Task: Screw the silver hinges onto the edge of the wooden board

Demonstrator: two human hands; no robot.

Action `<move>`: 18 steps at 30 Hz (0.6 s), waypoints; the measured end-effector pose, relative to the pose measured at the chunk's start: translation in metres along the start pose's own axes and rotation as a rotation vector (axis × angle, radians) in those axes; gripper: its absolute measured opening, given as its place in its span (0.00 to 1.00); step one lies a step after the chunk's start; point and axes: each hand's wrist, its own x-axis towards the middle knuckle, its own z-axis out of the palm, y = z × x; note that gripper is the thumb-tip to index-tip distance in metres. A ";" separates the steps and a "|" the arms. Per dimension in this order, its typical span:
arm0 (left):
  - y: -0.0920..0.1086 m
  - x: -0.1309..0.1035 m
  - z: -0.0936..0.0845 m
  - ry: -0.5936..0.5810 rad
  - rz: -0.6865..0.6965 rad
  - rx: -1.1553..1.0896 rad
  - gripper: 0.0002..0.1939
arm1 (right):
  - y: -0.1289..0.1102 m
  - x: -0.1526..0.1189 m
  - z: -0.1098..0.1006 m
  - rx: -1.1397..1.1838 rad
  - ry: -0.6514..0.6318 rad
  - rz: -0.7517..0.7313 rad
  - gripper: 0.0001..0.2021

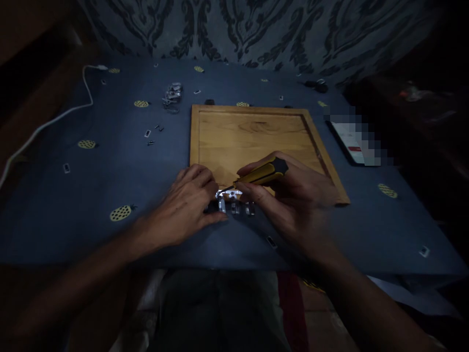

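Observation:
A framed wooden board (252,139) lies on the blue cloth. At its near edge sits a shiny metal fitting (232,194) with several curved, hook-like parts hanging toward me. My left hand (186,205) steadies the fitting's left end, fingers curled on the board's edge and thumb below. A screwdriver (260,173) with a yellow and black handle is held in my right hand (293,195). Its shaft slants down left, and its tip meets the fitting's left end beside my left fingers. Whether a screw is under the tip is hard to make out.
Small screws (151,143) lie left of the board. Behind them is a pile of metal parts (173,95). A white cable (54,120) runs along the left, and a phone (353,146) lies at the right. A dark object (318,85) rests at the back right.

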 end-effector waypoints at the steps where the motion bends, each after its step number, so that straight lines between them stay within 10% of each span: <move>1: 0.000 0.000 0.000 0.001 -0.001 0.004 0.20 | 0.000 -0.001 0.001 0.002 0.008 0.005 0.08; 18: -0.001 0.000 0.001 0.016 0.008 0.019 0.19 | -0.007 -0.004 0.004 0.046 0.075 0.059 0.04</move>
